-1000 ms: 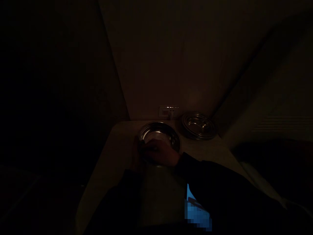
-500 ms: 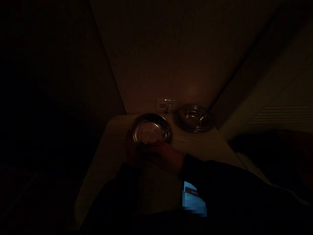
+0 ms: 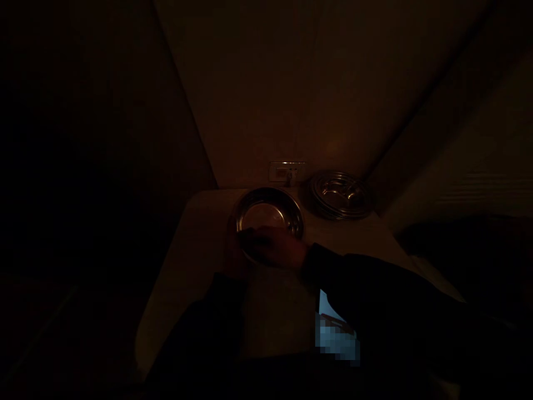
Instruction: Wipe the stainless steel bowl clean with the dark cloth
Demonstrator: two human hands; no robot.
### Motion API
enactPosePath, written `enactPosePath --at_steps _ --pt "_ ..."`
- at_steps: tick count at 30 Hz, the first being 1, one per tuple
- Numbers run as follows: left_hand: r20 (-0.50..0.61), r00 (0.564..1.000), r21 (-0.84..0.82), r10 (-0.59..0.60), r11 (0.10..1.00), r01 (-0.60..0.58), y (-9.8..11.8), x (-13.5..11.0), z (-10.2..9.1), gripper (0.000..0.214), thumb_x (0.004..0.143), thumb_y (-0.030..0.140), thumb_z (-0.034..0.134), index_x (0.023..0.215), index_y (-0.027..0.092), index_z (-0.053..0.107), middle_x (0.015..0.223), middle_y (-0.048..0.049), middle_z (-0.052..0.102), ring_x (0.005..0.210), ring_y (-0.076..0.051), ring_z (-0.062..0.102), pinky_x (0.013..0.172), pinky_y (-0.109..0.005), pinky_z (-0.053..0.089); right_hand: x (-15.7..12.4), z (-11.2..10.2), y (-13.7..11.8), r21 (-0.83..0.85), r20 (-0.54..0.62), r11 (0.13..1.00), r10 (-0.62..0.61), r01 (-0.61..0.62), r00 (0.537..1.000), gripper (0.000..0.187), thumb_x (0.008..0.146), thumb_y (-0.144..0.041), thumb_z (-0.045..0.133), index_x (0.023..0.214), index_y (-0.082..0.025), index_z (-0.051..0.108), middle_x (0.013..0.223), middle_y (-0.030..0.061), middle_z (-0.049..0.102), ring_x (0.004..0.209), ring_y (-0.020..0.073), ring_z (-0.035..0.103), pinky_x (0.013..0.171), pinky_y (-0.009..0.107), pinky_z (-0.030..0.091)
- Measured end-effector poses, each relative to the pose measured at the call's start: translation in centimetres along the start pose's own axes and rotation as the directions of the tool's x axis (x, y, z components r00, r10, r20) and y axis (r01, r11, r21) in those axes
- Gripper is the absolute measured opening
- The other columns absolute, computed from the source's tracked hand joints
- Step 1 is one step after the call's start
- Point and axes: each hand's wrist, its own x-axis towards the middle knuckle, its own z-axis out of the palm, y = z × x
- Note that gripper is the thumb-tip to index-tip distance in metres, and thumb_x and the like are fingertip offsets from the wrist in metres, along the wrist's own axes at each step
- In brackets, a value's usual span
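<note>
A shiny round metal bowl [image 3: 266, 215] rests on the small light wooden table [image 3: 200, 214]. My left hand [image 3: 235, 253] is closed on its near left rim, mostly lost in the dark. My right hand [image 3: 278, 245] reaches across the near part of the bowl with its fingers curled down inside. Something dark seems to lie under those fingertips, too dim to name. The bowl's near inner side is hidden by this hand.
Behind and to the right stands a stack of metal plates [image 3: 341, 195], the top one with compartments. A wall socket [image 3: 287, 172] with a plug is just above the table's back edge. A lit bluish screen [image 3: 335, 328], partly blurred out, shows below my right forearm.
My right hand has moved further over the bowl, covering more of its inside. The bowl and plates appear slightly higher and to the right as the view shifts.
</note>
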Motion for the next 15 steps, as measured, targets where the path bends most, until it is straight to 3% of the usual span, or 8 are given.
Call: enactPosePath --at_steps 3,6,10,12,15 --pt "-0.002 1.000 0.003 0.028 1.000 -0.028 0.5 -0.4 0.5 0.032 0.090 0.042 0.050 0.092 0.017 0.070 0.085 -0.0038 0.072 0.095 -0.022 0.064 0.081 -0.028 0.051 -0.9 -1.1 1.3 -0.132 0.136 0.990 -0.030 0.048 0.990 0.030 0.084 -0.006 0.056 0.106 -0.017 0.072 0.111 0.0090 0.070 0.102 0.0217 0.066 0.089 0.033 0.049" --pt "0.078 0.993 -0.084 -0.085 0.992 0.092 0.9 -0.9 1.1 0.036 0.091 0.042 0.047 0.086 0.016 0.070 0.083 -0.0052 0.072 0.096 -0.023 0.066 0.085 -0.031 0.051 -1.9 -1.9 2.3 -0.157 0.197 0.984 -0.052 0.084 0.979 0.028 0.080 -0.002 0.057 0.099 -0.016 0.073 0.110 0.0105 0.070 0.102 0.0230 0.065 0.091 0.035 0.048" --pt "0.072 0.966 -0.146 -0.246 0.956 0.255 0.8 -1.2 1.3 0.045 0.091 0.048 0.043 0.078 0.014 0.070 0.075 -0.0067 0.071 0.087 -0.023 0.068 0.085 -0.034 0.053 -0.4 -0.3 1.5 -0.211 0.007 0.970 -0.120 0.119 0.993 0.029 0.088 -0.010 0.054 0.114 -0.015 0.066 0.118 0.0121 0.063 0.109 0.0207 0.059 0.095 0.033 0.046" --pt "0.043 0.977 -0.152 -0.211 0.965 0.215 0.7 -1.0 1.3 0.045 0.095 0.041 0.037 0.079 0.015 0.070 0.081 -0.0061 0.073 0.088 -0.021 0.068 0.087 -0.032 0.052 1.3 0.3 1.0 -0.329 -0.080 0.941 -0.107 0.075 0.991 0.031 0.092 -0.015 0.050 0.121 -0.017 0.062 0.121 0.0122 0.060 0.112 0.0218 0.055 0.096 0.036 0.045" --pt "0.014 0.997 -0.090 -0.081 0.993 0.081 0.2 -0.4 0.9 0.040 0.096 0.032 0.035 0.084 0.017 0.071 0.092 -0.0049 0.074 0.101 -0.019 0.065 0.094 -0.031 0.048 2.9 -0.8 1.5 -0.514 -0.063 0.858 -0.031 -0.006 0.998 0.032 0.095 -0.016 0.045 0.124 -0.017 0.058 0.124 0.0137 0.057 0.115 0.0245 0.051 0.094 0.039 0.045"
